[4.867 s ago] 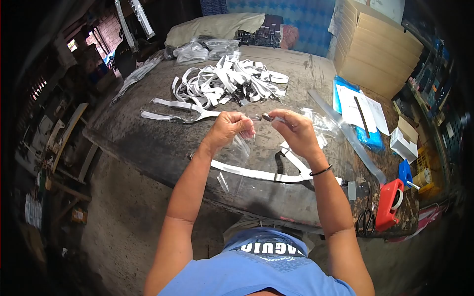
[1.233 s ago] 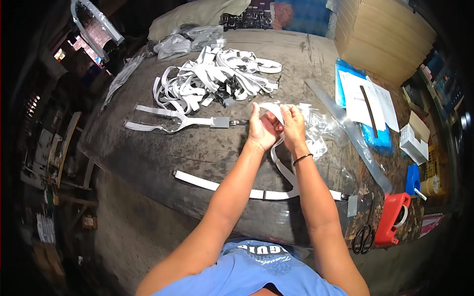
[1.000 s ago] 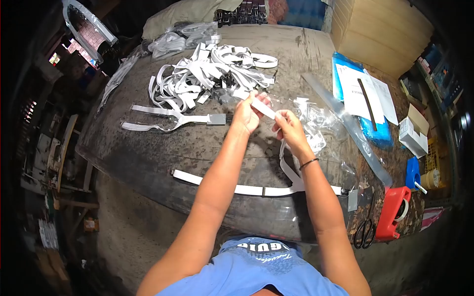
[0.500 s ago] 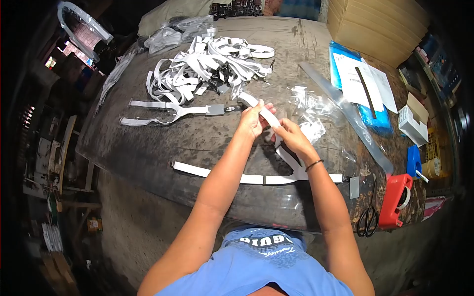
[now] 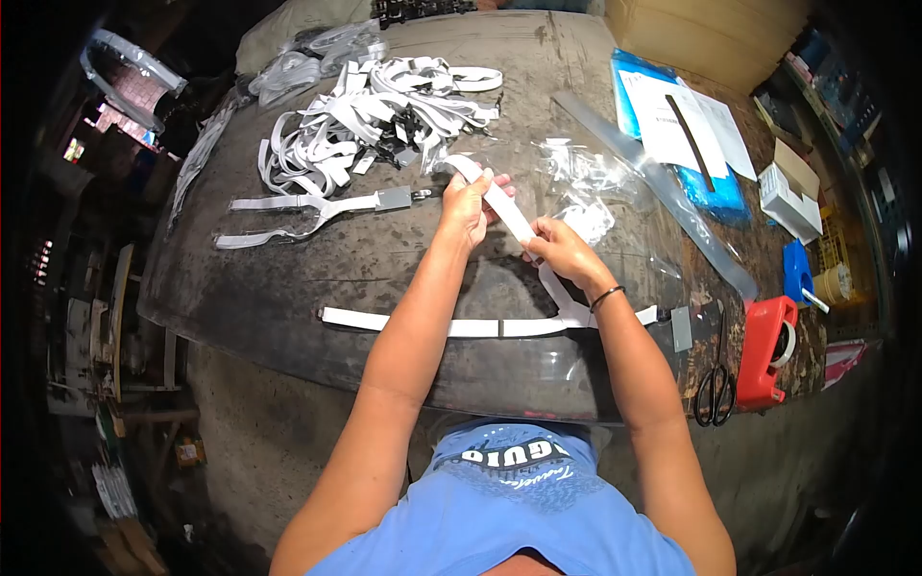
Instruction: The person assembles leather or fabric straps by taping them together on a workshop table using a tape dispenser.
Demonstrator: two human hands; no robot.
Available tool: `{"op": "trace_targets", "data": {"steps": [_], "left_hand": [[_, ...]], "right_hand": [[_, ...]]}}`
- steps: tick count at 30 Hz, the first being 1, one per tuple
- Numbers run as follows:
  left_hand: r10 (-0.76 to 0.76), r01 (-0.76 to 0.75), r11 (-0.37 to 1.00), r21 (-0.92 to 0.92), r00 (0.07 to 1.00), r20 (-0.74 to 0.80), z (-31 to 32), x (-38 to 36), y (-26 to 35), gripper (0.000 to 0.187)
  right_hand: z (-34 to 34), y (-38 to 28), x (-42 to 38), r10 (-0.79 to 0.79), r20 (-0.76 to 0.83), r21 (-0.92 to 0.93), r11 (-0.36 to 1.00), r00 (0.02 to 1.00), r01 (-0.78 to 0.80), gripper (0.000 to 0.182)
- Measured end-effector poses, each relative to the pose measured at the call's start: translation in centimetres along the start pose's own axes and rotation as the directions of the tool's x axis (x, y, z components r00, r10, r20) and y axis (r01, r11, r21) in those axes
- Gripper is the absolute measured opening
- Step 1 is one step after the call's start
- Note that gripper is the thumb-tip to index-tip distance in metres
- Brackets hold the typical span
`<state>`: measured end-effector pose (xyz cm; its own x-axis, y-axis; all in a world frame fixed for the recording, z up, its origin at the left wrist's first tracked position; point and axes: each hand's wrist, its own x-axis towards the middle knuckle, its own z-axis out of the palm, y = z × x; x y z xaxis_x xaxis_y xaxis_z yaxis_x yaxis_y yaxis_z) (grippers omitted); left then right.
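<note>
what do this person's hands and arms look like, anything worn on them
The left hand has no glove and nothing at the wrist. The right hand, also ungloved, has a thin black band at the wrist. The blue shirt leaves both elbows bare.

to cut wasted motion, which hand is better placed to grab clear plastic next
Probably the right hand: it's nearer the clear plastic than the left hand, though both hold the white strap.
</note>
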<state>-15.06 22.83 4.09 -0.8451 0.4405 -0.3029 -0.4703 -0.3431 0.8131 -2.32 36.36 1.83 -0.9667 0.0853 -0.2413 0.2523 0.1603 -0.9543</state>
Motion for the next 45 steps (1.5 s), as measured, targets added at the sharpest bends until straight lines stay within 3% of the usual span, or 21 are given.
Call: {"op": "trace_targets", "data": {"steps": [2,4,8,15,17,18,19,21,23,25,27,29,31,35,36,39,40,41,42,45], "left_hand": [[-0.039,0.039,0.999,-0.011,0.999,0.013,0.6,-0.5,-1.1,0.039],[0.014,-0.014,0.999,0.032,1.0,0.004,0.8,-0.8,-2.2,0.026],[0.098,-0.093,0.993,0.067,0.991,-0.09,0.1,0.5,-1.8,0.027],[0.05,-0.05,0.999,0.014,0.998,-0.023,0.9,-0.8,-3.6,0.034],[0.07,-0.071,0.997,-0.015,0.997,-0.028,0.2,-0.6,-3.4,0.036],[0.097,-0.097,0.995,-0.028,0.995,-0.006,0.1,-0.5,-3.3,0.036],[0.121,-0.121,0.992,-0.041,0.992,0.016,0.0,-0.4,-3.3,0.037],[0.143,-0.141,0.986,-0.085,0.99,0.008,0.5,-0.7,-3.8,0.042],[0.213,-0.204,0.973,-0.109,0.975,0.072,0.8,-1.0,-4.5,0.038],[0.254,-0.238,0.96,-0.15,0.962,0.101,1.1,-1.1,-4.6,0.038],[0.246,-0.216,0.949,-0.23,0.963,0.112,1.2,-0.8,-4.1,0.039],[0.238,-0.207,0.948,-0.243,0.966,0.105,1.2,-0.7,-3.2,0.036],[0.05,0.049,0.856,-0.514,0.983,0.178,0.5,0.4,-2.1,0.038],[0.131,-0.078,0.793,-0.604,0.99,0.045,0.6,3.8,-1.0,0.048],[0.156,-0.1,0.776,-0.623,0.987,0.035,0.7,4.4,-0.4,0.043],[0.21,-0.144,0.781,-0.607,0.977,0.037,0.7,6.8,1.7,0.036],[0.184,-0.053,0.749,-0.66,0.974,0.131,0.3,7.9,3.0,0.033],[0.188,-0.056,0.75,-0.659,0.973,0.131,0.0,8.9,4.0,0.033],[0.242,-0.151,0.783,-0.603,0.967,0.072,0.3,9.0,5.5,0.036],[0.366,-0.335,0.883,-0.328,0.93,0.038,0.5,9.2,10.6,0.052]], "right_hand": [[-0.2,0.1,0.6,-0.009,-0.028,-0.049,0.999,1.0,0.007,0.022],[-0.5,0.1,0.2,-0.015,-0.058,-0.099,0.995,0.998,0.01,0.022],[-0.9,-0.6,-1.3,0.05,-0.048,0.029,0.998,0.998,-0.049,0.021],[-0.6,-0.3,-1.2,0.136,-0.086,-0.004,0.991,0.987,-0.137,0.026],[-0.8,0.5,-0.9,0.035,-0.145,-0.119,0.991,0.989,-0.053,0.034],[-0.7,-0.1,-0.8,-0.054,-0.181,-0.108,0.994,0.982,0.035,0.049],[-1.0,-0.6,-1.0,0.026,-0.206,0.039,0.999,0.978,-0.018,0.062],[-0.4,-1.7,-0.5,0.064,-0.274,0.207,0.978,0.96,-0.006,0.067],[0.0,-0.5,1.3,0.0,-0.273,0.162,0.986,0.962,0.046,0.078],[1.2,-1.6,1.0,-0.17,-0.282,0.196,0.953,0.944,0.23,0.035],[1.8,-3.1,0.3,-0.105,-0.203,0.321,0.932,0.973,0.168,0.027],[2.0,-3.2,0.2,-0.147,-0.209,0.341,0.916,0.967,0.213,0.025],[1.8,-3.5,0.0,-0.185,-0.215,0.361,0.897,0.959,0.254,0.024],[0.7,-3.9,-1.0,-0.251,-0.158,0.476,0.828,0.955,0.297,0.023],[0.5,-4.0,-1.4,-0.238,-0.16,0.482,0.828,0.958,0.286,0.021],[-0.3,-3.1,-1.6,-0.226,-0.14,0.495,0.827,0.964,0.266,0.02],[-0.5,-2.8,-1.6,-0.221,-0.148,0.486,0.833,0.964,0.265,0.02],[-0.6,-2.5,-1.6,-0.215,-0.157,0.478,0.838,0.964,0.264,0.019],[-0.7,-2.2,-1.5,-0.182,-0.184,0.458,0.853,0.966,0.248,0.017],[-1.2,-1.8,-1.3,-0.159,-0.19,0.442,0.868,0.969,0.229,0.019]]}}
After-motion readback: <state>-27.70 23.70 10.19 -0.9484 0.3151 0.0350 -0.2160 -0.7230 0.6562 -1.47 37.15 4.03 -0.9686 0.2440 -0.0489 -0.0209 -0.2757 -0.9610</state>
